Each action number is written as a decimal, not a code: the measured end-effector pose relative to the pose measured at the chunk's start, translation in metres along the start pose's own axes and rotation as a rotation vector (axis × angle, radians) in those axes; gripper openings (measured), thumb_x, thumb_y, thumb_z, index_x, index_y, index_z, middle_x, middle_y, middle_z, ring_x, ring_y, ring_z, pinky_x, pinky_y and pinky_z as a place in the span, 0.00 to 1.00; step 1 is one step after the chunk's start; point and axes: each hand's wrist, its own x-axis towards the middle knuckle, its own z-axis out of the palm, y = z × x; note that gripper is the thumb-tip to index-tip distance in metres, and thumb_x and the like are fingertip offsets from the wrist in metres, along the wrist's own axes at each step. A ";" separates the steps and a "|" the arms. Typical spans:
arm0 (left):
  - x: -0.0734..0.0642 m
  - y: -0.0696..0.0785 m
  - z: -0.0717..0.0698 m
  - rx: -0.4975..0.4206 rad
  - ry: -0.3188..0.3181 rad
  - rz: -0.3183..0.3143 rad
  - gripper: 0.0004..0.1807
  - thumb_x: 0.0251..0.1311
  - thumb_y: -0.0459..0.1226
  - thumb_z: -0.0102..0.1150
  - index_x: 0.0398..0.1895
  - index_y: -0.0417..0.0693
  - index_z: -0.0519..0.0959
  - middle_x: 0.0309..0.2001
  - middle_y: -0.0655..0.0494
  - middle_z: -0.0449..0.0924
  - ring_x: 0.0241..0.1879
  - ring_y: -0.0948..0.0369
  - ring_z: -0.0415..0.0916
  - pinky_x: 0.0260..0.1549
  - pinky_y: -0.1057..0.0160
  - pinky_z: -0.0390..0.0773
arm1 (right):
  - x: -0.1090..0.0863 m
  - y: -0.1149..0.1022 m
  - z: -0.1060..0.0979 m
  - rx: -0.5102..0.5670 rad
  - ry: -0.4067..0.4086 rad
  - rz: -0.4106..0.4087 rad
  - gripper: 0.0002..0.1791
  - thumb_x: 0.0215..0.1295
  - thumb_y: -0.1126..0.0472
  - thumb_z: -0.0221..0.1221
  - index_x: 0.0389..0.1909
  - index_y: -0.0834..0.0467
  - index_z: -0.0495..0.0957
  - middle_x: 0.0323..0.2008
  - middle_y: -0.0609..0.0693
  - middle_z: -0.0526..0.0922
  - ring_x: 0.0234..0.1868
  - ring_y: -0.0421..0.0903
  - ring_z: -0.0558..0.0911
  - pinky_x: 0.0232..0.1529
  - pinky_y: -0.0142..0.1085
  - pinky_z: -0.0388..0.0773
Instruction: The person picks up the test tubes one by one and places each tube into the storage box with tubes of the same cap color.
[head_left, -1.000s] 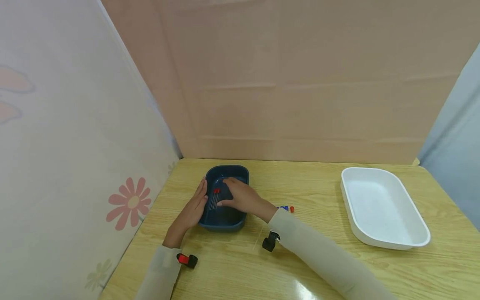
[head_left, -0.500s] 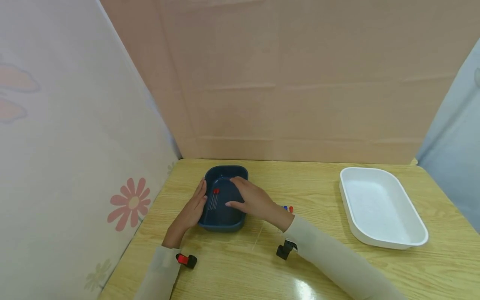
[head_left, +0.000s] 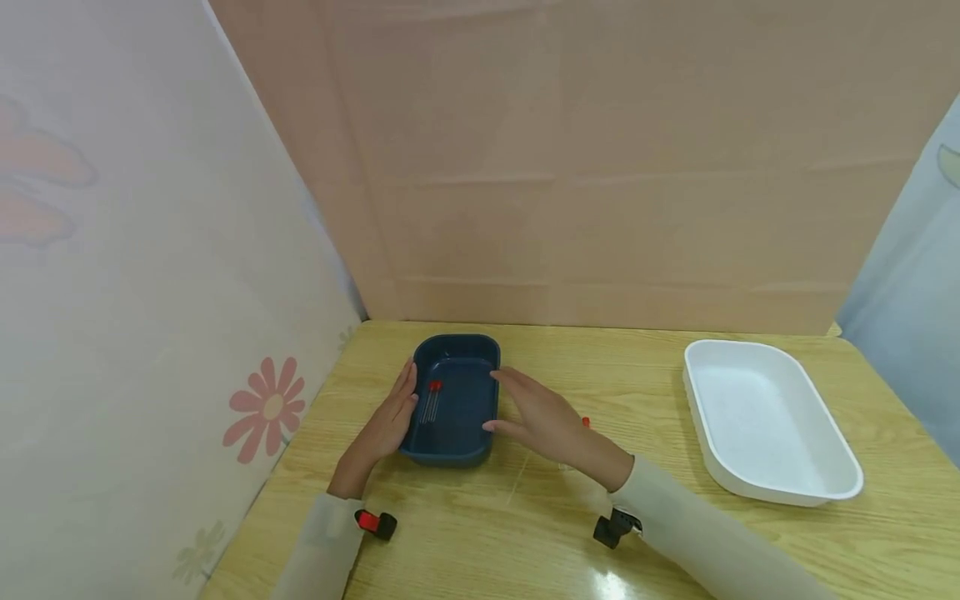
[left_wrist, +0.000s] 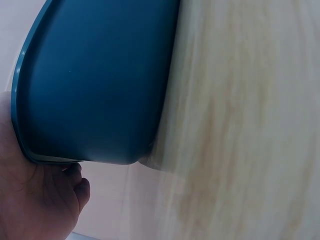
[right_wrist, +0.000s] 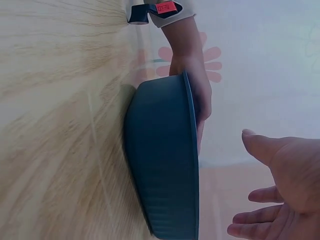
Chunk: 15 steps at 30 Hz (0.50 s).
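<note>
A dark blue plastic bin [head_left: 450, 460] stands on the table. Inside, near its left wall, lie several thin pale sticks with red heads [head_left: 432, 400]; their exact kind is too small to tell. My left hand [head_left: 384, 423] rests against the bin's left rim with its fingers extended. In the left wrist view, the bin's outer wall [left_wrist: 95, 85] meets the palm. Beside the right rim hovers my right hand [head_left: 542, 423], thumb and fingers spread and nothing held. The right wrist view shows that hand [right_wrist: 280, 185] apart from the bin.
A white tray [head_left: 787, 492] stands on the right of the wooden table [head_left: 480, 533]. A small red head [head_left: 586, 422] shows behind my right wrist, which hides things there. A flowered cloth [head_left: 187, 333] borders the left, and a brown panel [head_left: 555, 167] the back.
My right hand has drawn out of the bin and moved right, past its right rim. The red-headed sticks remain inside, and my left hand keeps its place.
</note>
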 end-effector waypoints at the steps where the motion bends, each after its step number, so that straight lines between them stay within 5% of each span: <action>1: 0.000 0.000 0.000 0.001 0.000 0.001 0.31 0.83 0.38 0.29 0.81 0.39 0.38 0.82 0.51 0.28 0.80 0.44 0.33 0.73 0.38 0.45 | -0.004 0.002 0.000 -0.002 0.003 -0.002 0.46 0.66 0.39 0.64 0.76 0.59 0.62 0.74 0.61 0.64 0.72 0.58 0.69 0.61 0.53 0.75; 15: -0.001 -0.004 0.000 0.005 0.005 0.000 0.30 0.84 0.38 0.27 0.81 0.37 0.38 0.82 0.50 0.28 0.79 0.42 0.33 0.73 0.37 0.44 | -0.048 0.027 -0.006 -0.056 0.034 0.024 0.44 0.65 0.40 0.66 0.75 0.60 0.64 0.73 0.62 0.66 0.67 0.60 0.74 0.58 0.54 0.77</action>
